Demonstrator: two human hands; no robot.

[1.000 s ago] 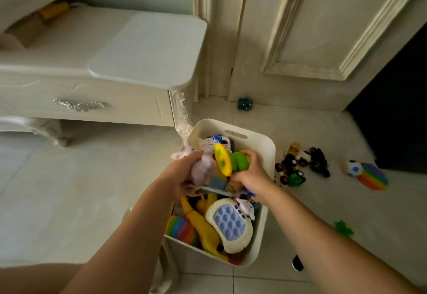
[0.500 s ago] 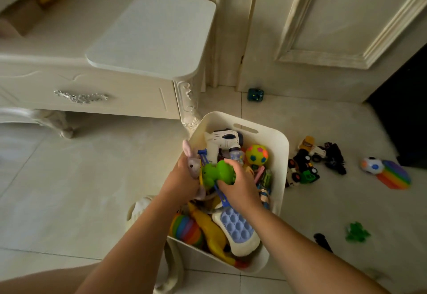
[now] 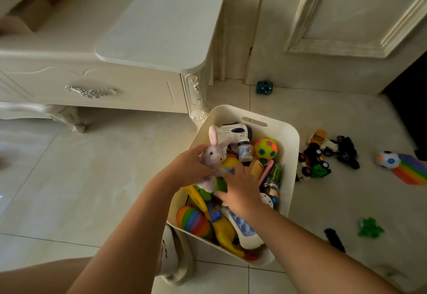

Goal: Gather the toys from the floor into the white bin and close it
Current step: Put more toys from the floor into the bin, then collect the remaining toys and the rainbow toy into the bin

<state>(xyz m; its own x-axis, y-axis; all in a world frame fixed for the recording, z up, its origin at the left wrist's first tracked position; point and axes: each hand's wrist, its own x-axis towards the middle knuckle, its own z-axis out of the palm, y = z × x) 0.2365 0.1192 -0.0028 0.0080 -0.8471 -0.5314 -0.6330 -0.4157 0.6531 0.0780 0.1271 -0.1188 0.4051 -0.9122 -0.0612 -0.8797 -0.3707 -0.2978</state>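
— Where does the white bin (image 3: 287, 133) stand?
— On the tiled floor, just in front of the carved corner leg of the cream cabinet (image 3: 138, 90), open and heaped with toys.
— And the hands?
— Both over the bin. The left hand (image 3: 188, 166) grips a lilac plush bunny (image 3: 213, 155); the fingers curl round its body from the left, its ears stick up above them, and its legs hang below the palm.
— The right hand (image 3: 241, 190)?
— Palm down on the pile, fingers reaching forward over a yellow toy. A green toy (image 3: 221, 184) sits against the thumb, touching the bunny's legs. I cannot tell whether the thumb pinches it or only rests there.
— What else is inside?
— A spotted ball (image 3: 265, 148) and a white toy gun (image 3: 235, 131) at the far end, a rainbow ball (image 3: 194, 221) at the near end.
— Outside it?
— A cluster of toy cars (image 3: 316, 158) just right of the bin wall. Farther right lie a white ball (image 3: 388, 160) touching a rainbow mat (image 3: 412, 173), and a green frog (image 3: 369, 227). A teal cube (image 3: 264, 87) sits by the door.
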